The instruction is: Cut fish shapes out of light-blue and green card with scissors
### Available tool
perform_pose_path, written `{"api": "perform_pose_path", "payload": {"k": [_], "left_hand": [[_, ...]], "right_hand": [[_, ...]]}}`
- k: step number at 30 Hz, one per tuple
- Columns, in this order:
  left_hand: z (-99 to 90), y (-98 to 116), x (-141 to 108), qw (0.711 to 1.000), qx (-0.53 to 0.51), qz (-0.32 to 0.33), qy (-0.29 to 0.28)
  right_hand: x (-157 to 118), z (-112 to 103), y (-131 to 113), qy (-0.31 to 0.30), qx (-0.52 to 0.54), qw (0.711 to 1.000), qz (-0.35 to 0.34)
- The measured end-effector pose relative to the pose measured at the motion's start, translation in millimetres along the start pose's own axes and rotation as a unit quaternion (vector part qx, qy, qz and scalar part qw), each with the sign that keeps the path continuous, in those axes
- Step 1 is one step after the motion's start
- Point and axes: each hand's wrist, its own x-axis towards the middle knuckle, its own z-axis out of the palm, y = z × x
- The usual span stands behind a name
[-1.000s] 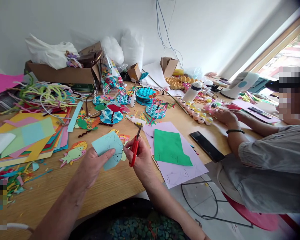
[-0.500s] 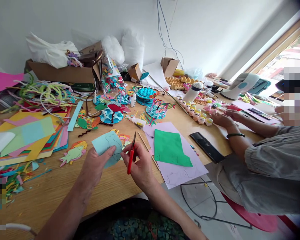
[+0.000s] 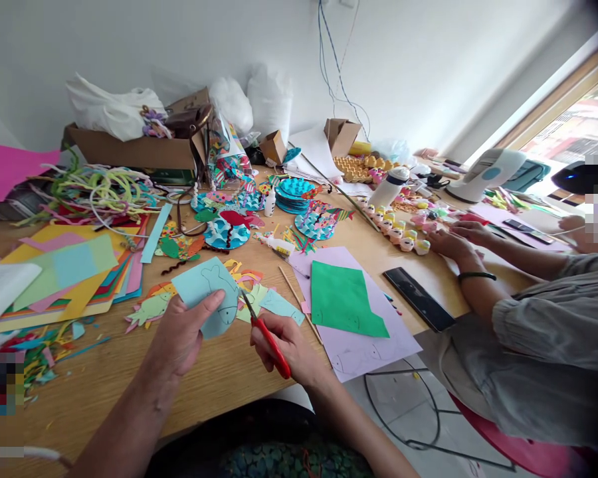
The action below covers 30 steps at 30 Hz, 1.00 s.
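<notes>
My left hand (image 3: pixel 192 325) pinches a light blue sheet of paper (image 3: pixel 192 282) between thumb and fingers, above the table. A fish outline is drawn in dark line on the paper, partly covered by my thumb. Red-handled scissors (image 3: pixel 274 348) are in my right hand (image 3: pixel 286 338), with their blades pointing up and left toward the sheet's right edge. Beneath the hands lie a light blue paper scrap (image 3: pixel 284 307) and a pale green fish cutout (image 3: pixel 152 307). To the right, a green sheet (image 3: pixel 341 299) rests on a lilac sheet (image 3: pixel 379 362); both carry drawn lines.
Coloured paper sheets (image 3: pixel 40 265) and scraps (image 3: pixel 54 352) lie at left, with pipe cleaners (image 3: pixel 114 192) behind. Decorated blue plates (image 3: pixel 226 234) and a glue bottle (image 3: pixel 282 247) stand ahead. At right, a black phone-like slab (image 3: pixel 418 299) lies near another person's hands (image 3: pixel 451 242).
My right hand has swung the scissors from upright to tilted left, blades now by the paper's edge. The light blue scrap now shows on the table between the hands. My view has shifted slightly left.
</notes>
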Motion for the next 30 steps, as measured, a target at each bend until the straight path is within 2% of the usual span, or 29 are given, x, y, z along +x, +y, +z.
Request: {"api": "perform_pose_path", "payload": {"k": [15,30], "left_hand": [[3.2,-1.3,-0.6,1.0,-0.009,0.006,-0.007],[3.8,-2.9,-0.1,0.998,0.051,0.006,0.022]], "right_hand": [[-1.2,1.7,-2.6,-0.011,-0.012,1.0,0.001],[-0.8,-1.4,-2.5,-0.013,-0.055,0.998,-0.02]]}}
